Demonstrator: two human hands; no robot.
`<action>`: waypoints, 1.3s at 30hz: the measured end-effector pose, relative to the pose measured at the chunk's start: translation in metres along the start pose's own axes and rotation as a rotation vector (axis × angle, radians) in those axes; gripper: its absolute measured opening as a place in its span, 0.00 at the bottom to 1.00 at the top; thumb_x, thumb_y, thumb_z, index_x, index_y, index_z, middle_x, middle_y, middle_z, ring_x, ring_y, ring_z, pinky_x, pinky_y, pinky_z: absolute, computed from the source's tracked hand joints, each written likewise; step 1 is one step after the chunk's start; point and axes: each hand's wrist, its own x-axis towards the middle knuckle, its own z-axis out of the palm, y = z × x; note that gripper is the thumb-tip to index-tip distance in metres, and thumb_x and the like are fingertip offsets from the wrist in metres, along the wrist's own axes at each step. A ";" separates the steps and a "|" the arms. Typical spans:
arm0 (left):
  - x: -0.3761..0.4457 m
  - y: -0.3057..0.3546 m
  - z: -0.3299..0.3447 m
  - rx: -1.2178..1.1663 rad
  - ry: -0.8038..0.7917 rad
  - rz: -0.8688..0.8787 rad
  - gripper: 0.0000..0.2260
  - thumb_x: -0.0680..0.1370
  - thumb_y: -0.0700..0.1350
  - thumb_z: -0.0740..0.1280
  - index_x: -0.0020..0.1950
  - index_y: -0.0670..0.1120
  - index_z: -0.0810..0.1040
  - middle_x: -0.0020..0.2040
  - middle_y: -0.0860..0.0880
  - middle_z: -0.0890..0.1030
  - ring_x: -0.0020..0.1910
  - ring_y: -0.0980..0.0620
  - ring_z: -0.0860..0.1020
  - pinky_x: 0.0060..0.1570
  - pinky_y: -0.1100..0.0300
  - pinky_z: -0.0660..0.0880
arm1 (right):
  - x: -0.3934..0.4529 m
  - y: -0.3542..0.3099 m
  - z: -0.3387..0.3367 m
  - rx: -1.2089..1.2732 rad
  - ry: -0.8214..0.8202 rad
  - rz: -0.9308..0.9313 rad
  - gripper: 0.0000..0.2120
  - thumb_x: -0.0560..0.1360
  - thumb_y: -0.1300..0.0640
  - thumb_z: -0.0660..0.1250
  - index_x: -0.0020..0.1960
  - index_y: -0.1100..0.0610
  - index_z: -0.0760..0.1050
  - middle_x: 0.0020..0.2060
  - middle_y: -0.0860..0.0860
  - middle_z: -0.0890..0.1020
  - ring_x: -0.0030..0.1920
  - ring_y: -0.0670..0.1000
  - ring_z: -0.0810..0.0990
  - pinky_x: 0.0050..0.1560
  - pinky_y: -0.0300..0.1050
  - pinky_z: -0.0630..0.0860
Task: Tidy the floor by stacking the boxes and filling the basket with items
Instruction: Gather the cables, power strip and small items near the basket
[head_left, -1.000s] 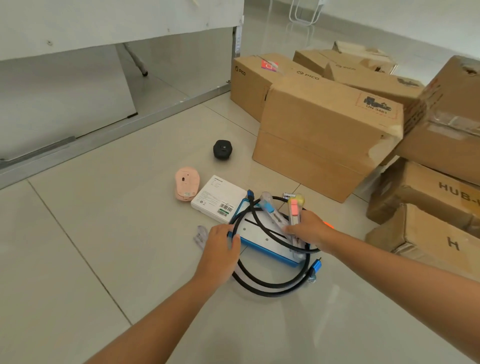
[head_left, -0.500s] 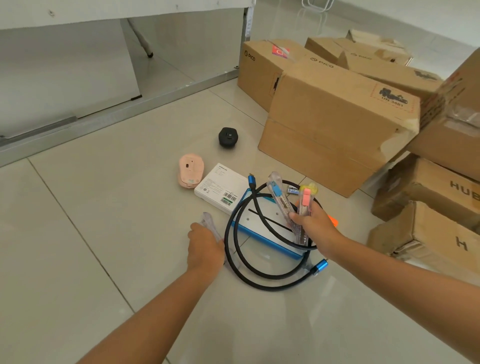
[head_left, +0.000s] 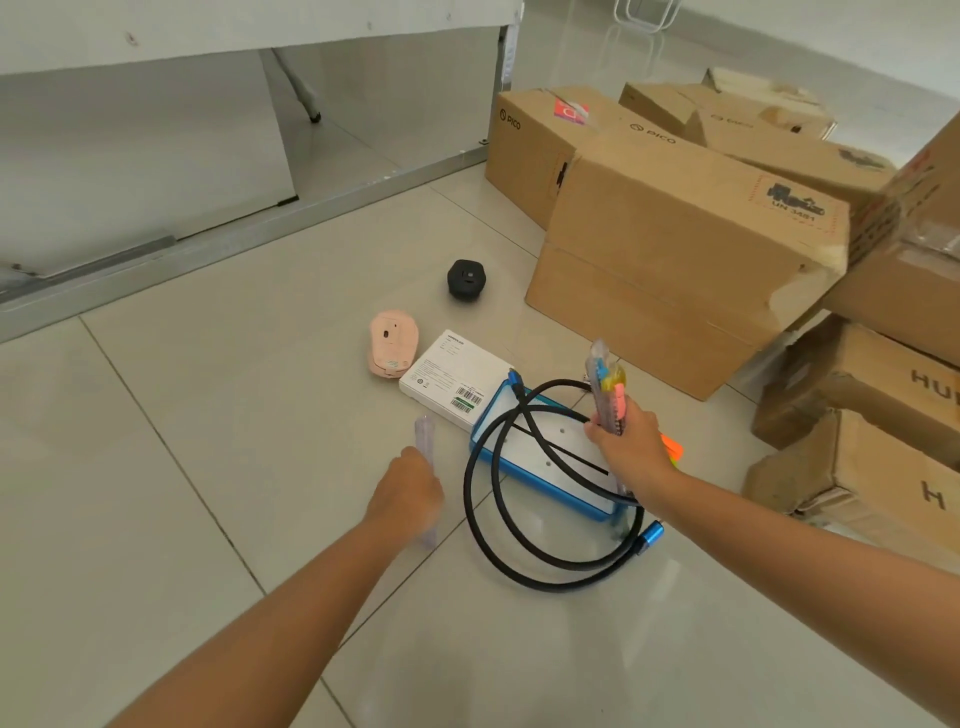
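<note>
The right hand (head_left: 631, 447) grips a bundle of clear-wrapped highlighter pens (head_left: 608, 387), holding them upright above the blue-rimmed tray (head_left: 540, 449). Around and beneath that hand lies the coiled black cable (head_left: 519, 519), looped over the tray, its blue plug just below the wrist. The left hand (head_left: 408, 493) is down at the floor (head_left: 208, 441) on a thin clear plastic-wrapped piece (head_left: 423, 431); motion blur hides the fingers, so I cannot tell whether they pinch it or only touch it. Beyond the left hand sit a white flat box (head_left: 447, 376), a pink mouse (head_left: 392, 343) and, farther off, a small black round device (head_left: 466, 279). To the right of the right hand the cardboard boxes (head_left: 685, 249) stand in a loose, unstacked heap. No basket is in view.

The risks, as I judge them: slippery wrappers could let a pen slide out of the bundle, and lifting the right hand carelessly may snag the cable loop and drag the tray.
</note>
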 end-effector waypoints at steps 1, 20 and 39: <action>0.001 -0.002 -0.003 -0.032 -0.011 -0.011 0.17 0.78 0.39 0.61 0.66 0.37 0.65 0.60 0.39 0.74 0.57 0.42 0.76 0.55 0.54 0.74 | 0.000 -0.002 0.001 -0.036 0.015 -0.030 0.18 0.77 0.55 0.64 0.66 0.56 0.68 0.58 0.58 0.70 0.51 0.55 0.73 0.48 0.43 0.73; -0.085 -0.103 -0.149 -0.930 0.184 0.078 0.05 0.80 0.43 0.60 0.55 0.44 0.71 0.47 0.44 0.81 0.37 0.47 0.81 0.37 0.55 0.79 | -0.135 -0.218 0.104 0.225 -0.851 -0.184 0.10 0.78 0.59 0.57 0.58 0.59 0.67 0.39 0.55 0.73 0.34 0.51 0.73 0.36 0.46 0.76; -0.272 -0.526 -0.149 -0.629 0.685 -0.779 0.07 0.78 0.39 0.59 0.54 0.39 0.71 0.51 0.40 0.78 0.46 0.45 0.75 0.42 0.57 0.71 | -0.465 -0.271 0.435 -0.232 -1.281 -0.268 0.12 0.71 0.63 0.66 0.54 0.60 0.71 0.41 0.55 0.74 0.43 0.54 0.74 0.39 0.42 0.71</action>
